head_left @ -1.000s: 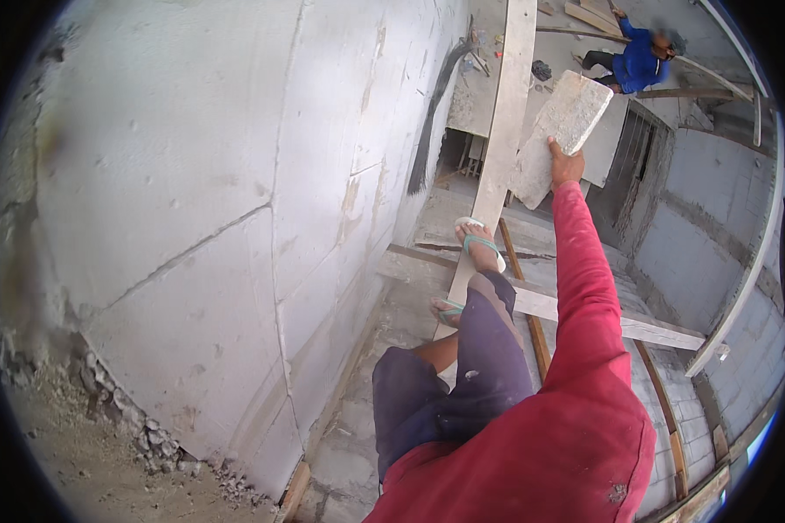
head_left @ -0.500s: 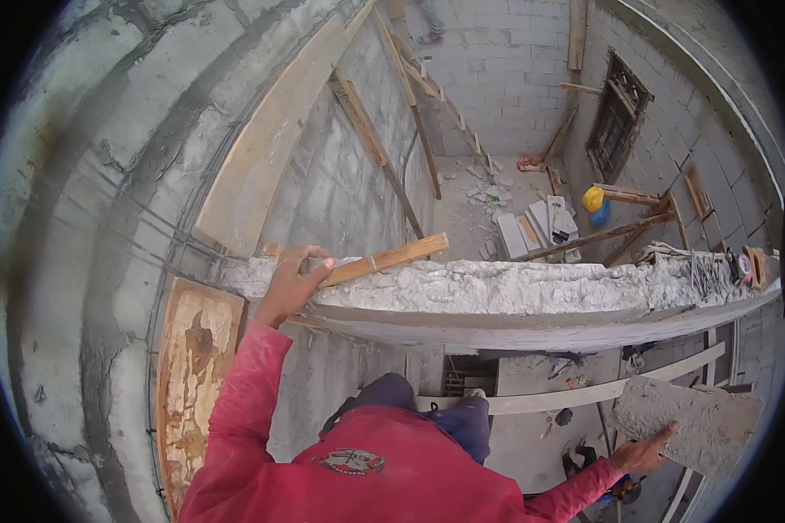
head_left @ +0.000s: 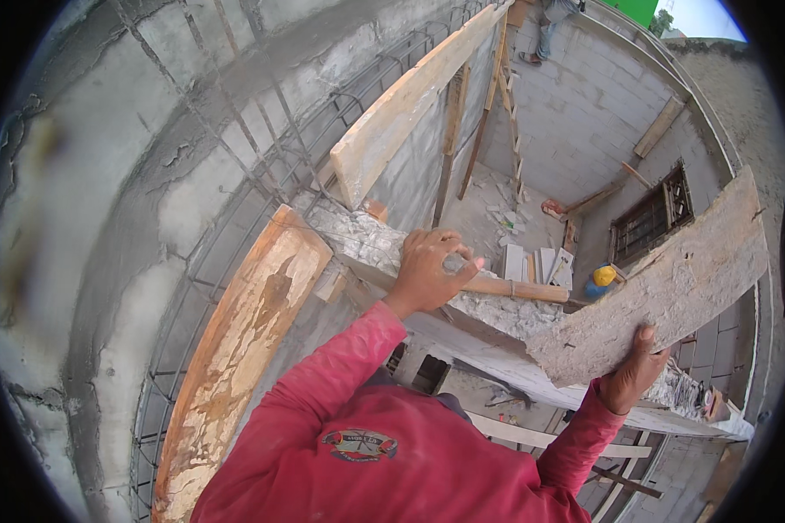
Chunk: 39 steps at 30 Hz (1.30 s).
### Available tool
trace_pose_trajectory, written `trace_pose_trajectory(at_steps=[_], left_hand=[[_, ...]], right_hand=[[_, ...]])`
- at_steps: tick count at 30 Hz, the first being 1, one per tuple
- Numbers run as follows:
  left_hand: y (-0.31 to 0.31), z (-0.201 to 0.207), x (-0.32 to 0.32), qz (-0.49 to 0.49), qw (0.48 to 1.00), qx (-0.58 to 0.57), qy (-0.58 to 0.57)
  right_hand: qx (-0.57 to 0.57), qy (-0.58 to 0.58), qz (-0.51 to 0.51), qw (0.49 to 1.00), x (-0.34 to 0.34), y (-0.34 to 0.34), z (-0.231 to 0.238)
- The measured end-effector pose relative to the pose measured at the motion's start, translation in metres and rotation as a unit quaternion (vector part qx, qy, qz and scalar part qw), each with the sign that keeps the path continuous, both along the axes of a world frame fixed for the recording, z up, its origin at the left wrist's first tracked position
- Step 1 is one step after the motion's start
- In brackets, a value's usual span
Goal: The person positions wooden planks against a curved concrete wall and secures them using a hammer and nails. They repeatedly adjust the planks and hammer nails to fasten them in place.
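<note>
My left hand (head_left: 429,270) is closed over the rough mortar-covered top of a block wall (head_left: 366,240), on a wooden stick (head_left: 519,288) that lies along it. My right hand (head_left: 630,375) grips the lower edge of a flat cement-crusted board (head_left: 663,283) and holds it up above the wall top. Both arms are in red sleeves.
A worn orange-brown plank (head_left: 235,349) leans against steel rebar mesh (head_left: 209,261) at my left. A pale timber plank (head_left: 410,109) runs up along the wall. Far below lie loose blocks, a yellow hard hat (head_left: 604,275) and a barred window (head_left: 650,222). Another person's legs stand at the top (head_left: 545,30).
The view swung from looking down a wall to the wall top. My right hand has lifted the board from low at the right up to wall-top height; my left hand keeps hold of the stick.
</note>
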<state>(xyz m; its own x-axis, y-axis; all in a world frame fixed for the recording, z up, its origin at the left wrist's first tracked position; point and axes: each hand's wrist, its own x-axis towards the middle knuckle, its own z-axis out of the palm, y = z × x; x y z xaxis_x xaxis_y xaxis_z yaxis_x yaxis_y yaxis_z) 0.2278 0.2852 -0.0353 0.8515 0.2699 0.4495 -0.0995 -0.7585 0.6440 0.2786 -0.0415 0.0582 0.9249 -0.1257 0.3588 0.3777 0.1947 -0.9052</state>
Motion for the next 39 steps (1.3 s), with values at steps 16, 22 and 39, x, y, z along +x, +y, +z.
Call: trace_pose_trajectory(at_steps=[16, 22, 39], left_hand=[[0.021, -0.029, -0.003, -0.066, 0.995, -0.022, -0.066], [0.019, -0.035, -0.004, -0.080, 0.961, -0.256, -0.072], [-0.001, 0.044, -0.121, -0.035, 0.769, -0.625, -0.129]], right_hand=[[-0.126, 0.126, 0.412, 0.894, 0.027, 0.153, 0.045], [-0.122, 0.072, 0.435, 0.889, 0.024, 0.168, 0.033], [-0.192, -0.040, 0.405, 0.893, -0.061, 0.158, -0.043]])
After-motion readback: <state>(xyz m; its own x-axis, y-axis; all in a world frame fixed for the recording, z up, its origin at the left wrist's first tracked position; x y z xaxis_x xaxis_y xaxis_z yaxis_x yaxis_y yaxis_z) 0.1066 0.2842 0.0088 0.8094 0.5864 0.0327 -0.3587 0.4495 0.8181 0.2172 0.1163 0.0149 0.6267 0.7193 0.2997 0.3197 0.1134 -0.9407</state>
